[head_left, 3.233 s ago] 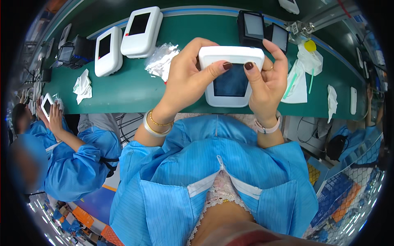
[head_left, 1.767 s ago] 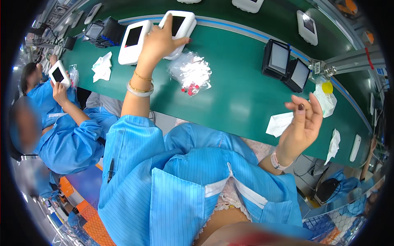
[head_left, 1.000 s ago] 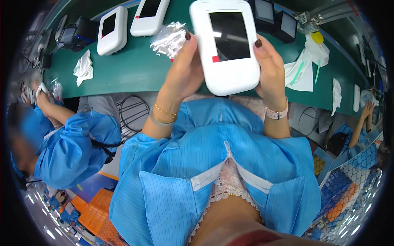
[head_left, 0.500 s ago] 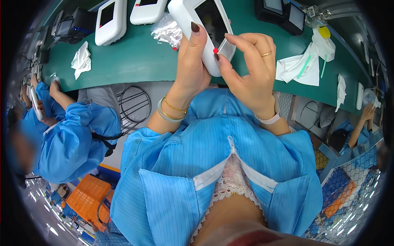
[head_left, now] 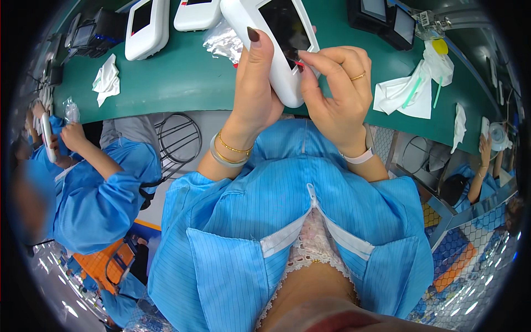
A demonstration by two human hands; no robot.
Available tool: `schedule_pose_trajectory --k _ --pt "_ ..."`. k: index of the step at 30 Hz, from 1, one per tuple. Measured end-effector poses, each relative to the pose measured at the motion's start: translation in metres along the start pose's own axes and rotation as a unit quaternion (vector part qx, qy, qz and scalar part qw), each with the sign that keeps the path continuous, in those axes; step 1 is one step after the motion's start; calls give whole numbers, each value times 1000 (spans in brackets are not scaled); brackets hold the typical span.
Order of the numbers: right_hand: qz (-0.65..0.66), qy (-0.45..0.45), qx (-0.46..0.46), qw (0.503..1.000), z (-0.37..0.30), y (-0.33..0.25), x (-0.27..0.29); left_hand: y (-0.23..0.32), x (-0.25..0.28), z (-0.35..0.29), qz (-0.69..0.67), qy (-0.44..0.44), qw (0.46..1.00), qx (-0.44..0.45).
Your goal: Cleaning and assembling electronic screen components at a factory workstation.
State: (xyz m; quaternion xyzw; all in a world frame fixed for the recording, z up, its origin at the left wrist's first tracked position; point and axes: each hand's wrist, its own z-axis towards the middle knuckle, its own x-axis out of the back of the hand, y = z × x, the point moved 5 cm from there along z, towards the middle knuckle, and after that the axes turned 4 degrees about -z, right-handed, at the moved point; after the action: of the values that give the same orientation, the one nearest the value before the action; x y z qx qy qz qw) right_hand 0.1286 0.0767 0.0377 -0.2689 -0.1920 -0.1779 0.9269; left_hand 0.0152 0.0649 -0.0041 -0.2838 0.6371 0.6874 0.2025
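Note:
A white handheld device [head_left: 286, 91] with a dark rectangular screen [head_left: 285, 26] is held up over the near part of the table. My left hand [head_left: 257, 83] is wrapped round its left side, with the thumb lying along the front edge. Between the thumb and forefinger of my right hand [head_left: 343, 91] is a small red tab [head_left: 299, 63], pinched at the screen's lower right corner. Whether the tab is still joined to a film on the screen I cannot make out. Behind my left hand lies a crumpled clear plastic bag [head_left: 221, 41].
Two more white devices [head_left: 160, 39] lie at the back left, near a white cloth [head_left: 107, 80]. Dark boxy units [head_left: 387, 22] stand at the back right, behind white cloths [head_left: 406, 97] with green strips. Co-workers sit at left [head_left: 94, 188] and far right.
My right hand's pinch has drawn the red tab slightly up and right, over the screen's lower corner. The device has shifted a little left. The left co-worker's arm has moved.

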Motion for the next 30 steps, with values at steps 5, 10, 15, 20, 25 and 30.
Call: schedule_pose_trajectory --k 5,10,15,20,25,30 --pt "48 -23 -13 998 1 2 -4 0 1 1 -129 9 991 31" --pt "118 -67 -47 990 13 6 -14 5 25 -9 -150 22 987 55" --pt "422 -93 -348 832 21 72 -50 12 39 -41 -234 -88 944 216" --pt "309 -81 -331 888 58 79 -61 36 46 -56 -321 -73 922 203" --pt "127 -1 -252 959 76 69 -64 61 52 -72 -362 -34 925 110" --pt "-83 -36 210 973 45 1 -101 71 56 -68 -408 -46 901 143"
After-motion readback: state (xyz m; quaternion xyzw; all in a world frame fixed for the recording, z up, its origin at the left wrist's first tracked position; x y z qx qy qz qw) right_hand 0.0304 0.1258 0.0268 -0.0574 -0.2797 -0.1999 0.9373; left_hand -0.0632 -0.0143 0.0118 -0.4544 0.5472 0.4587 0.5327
